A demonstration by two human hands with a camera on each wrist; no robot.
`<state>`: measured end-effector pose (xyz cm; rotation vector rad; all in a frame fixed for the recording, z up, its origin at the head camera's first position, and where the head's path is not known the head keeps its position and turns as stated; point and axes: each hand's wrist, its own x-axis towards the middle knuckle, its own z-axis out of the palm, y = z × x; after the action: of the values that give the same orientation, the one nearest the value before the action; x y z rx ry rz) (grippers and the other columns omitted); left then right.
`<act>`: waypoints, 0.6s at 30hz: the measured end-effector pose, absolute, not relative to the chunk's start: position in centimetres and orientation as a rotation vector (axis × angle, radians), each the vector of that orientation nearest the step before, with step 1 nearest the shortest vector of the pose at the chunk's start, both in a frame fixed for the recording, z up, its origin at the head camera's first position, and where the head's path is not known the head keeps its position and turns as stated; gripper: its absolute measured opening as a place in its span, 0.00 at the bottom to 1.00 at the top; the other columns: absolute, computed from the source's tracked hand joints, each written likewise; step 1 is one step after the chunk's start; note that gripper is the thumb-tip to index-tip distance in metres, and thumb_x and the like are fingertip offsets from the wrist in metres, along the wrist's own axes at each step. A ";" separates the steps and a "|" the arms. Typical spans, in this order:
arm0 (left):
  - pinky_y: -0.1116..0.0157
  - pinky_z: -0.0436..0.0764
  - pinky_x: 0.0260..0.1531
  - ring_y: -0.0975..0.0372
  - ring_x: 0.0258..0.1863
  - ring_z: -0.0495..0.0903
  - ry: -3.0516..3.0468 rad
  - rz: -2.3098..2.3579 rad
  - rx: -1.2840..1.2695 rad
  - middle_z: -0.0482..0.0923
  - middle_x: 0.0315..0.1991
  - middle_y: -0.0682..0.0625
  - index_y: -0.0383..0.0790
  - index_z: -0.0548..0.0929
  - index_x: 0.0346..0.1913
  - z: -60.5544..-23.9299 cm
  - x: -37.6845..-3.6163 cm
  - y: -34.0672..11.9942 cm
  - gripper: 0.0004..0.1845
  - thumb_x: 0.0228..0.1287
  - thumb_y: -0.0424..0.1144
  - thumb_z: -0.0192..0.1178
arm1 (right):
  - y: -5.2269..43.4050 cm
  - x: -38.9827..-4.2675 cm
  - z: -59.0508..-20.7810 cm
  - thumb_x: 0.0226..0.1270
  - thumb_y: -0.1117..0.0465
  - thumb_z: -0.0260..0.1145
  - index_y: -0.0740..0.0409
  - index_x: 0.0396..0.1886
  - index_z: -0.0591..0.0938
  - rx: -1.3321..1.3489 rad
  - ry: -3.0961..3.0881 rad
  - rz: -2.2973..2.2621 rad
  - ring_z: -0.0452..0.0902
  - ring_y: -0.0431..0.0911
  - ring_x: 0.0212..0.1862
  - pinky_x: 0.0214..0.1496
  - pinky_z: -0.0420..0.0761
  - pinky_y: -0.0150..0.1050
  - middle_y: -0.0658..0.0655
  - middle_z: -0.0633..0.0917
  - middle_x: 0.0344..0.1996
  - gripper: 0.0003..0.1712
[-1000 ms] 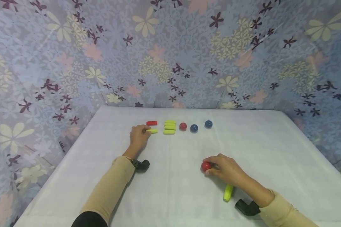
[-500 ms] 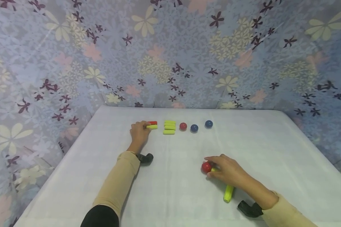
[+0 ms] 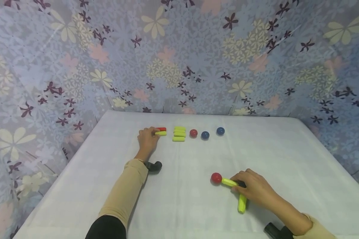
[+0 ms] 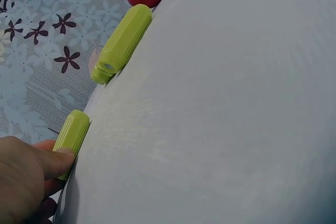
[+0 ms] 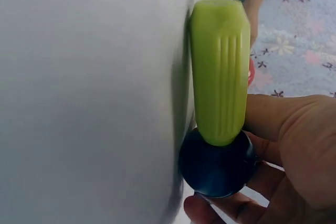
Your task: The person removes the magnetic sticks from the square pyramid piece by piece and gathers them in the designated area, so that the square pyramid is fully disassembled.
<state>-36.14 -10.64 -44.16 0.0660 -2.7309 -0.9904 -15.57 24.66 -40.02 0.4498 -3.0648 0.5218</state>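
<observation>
My left hand (image 3: 148,139) pinches a short yellow stick (image 4: 79,129) between thumb and finger. That stick lies along the near side of a red stick (image 3: 162,129), partly hidden by the hand in the head view. At the front right, my right hand (image 3: 255,187) holds a dark blue ball (image 5: 215,163) with thumb and fingers around it. One yellow stick (image 5: 220,66) meets this ball and points toward the front edge. A second yellow stick (image 3: 228,182) runs from the ball to a red ball (image 3: 216,178), touching it.
Several yellow sticks (image 3: 179,134) lie stacked in a group at the back. Right of them sit another red ball (image 3: 193,133) and two blue balls, one nearer (image 3: 205,135) and one farther (image 3: 220,131). A floral cloth (image 3: 179,56) hangs behind the white table (image 3: 179,205).
My left hand has moved its yellow stick back against the red stick. The right hand has let go of the red ball and shifted right to the blue ball.
</observation>
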 end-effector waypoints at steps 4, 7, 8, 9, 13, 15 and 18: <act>0.53 0.64 0.54 0.51 0.51 0.68 -2.717 -0.993 0.056 0.78 0.45 0.45 0.48 0.82 0.49 -44.3 -36.1 -10.7 0.13 0.60 0.40 0.60 | 23.5 -16.8 -40.3 0.52 0.55 0.72 0.45 0.40 0.85 0.545 -3.045 0.548 0.69 0.35 0.37 0.38 0.72 0.33 0.40 0.84 0.35 0.13; 0.52 0.64 0.53 0.51 0.50 0.69 -2.702 -0.992 0.044 0.78 0.44 0.45 0.48 0.82 0.49 -44.3 -36.1 -10.5 0.13 0.60 0.39 0.61 | 22.8 -17.7 -40.4 0.53 0.55 0.71 0.43 0.40 0.85 0.607 -3.040 0.599 0.69 0.35 0.38 0.39 0.72 0.32 0.39 0.83 0.35 0.13; 0.52 0.64 0.53 0.51 0.50 0.69 -2.703 -0.992 0.044 0.78 0.44 0.45 0.48 0.82 0.49 -44.3 -36.1 -10.4 0.13 0.60 0.39 0.60 | 22.6 -18.0 -40.4 0.54 0.55 0.71 0.43 0.41 0.85 0.626 -3.041 0.612 0.70 0.35 0.38 0.39 0.72 0.33 0.38 0.82 0.35 0.12; 0.52 0.64 0.53 0.52 0.49 0.68 -2.706 -0.994 0.047 0.78 0.44 0.46 0.48 0.82 0.49 -44.3 -36.1 -10.4 0.13 0.60 0.39 0.60 | 22.4 -18.2 -40.4 0.54 0.55 0.71 0.43 0.41 0.85 0.642 -3.042 0.617 0.70 0.35 0.39 0.40 0.72 0.33 0.38 0.82 0.35 0.12; 0.52 0.64 0.53 0.51 0.50 0.69 -2.714 -1.004 0.050 0.78 0.44 0.45 0.48 0.82 0.49 -44.2 -36.0 -10.4 0.14 0.60 0.39 0.60 | 21.8 -18.7 -40.6 0.55 0.55 0.70 0.43 0.42 0.85 0.654 -3.054 0.632 0.70 0.35 0.40 0.41 0.73 0.33 0.38 0.83 0.36 0.13; 0.52 0.65 0.53 0.51 0.51 0.68 -2.698 -1.036 0.063 0.77 0.46 0.45 0.47 0.82 0.51 -44.2 -35.9 -10.4 0.16 0.59 0.38 0.61 | 21.7 -18.8 -40.6 0.55 0.55 0.70 0.43 0.42 0.85 0.661 -3.056 0.633 0.70 0.35 0.40 0.41 0.72 0.33 0.39 0.83 0.36 0.13; 0.52 0.65 0.52 0.50 0.52 0.66 -2.639 -1.117 0.094 0.76 0.48 0.44 0.47 0.80 0.53 -44.1 -35.4 -10.4 0.18 0.58 0.39 0.61 | 21.6 -18.8 -40.7 0.55 0.55 0.70 0.44 0.42 0.85 0.665 -3.065 0.650 0.70 0.35 0.39 0.40 0.72 0.32 0.39 0.83 0.36 0.13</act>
<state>-35.43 -10.45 -44.10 0.0937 -2.6387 -1.1166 -18.80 21.60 -40.67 0.6648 -3.0648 0.6500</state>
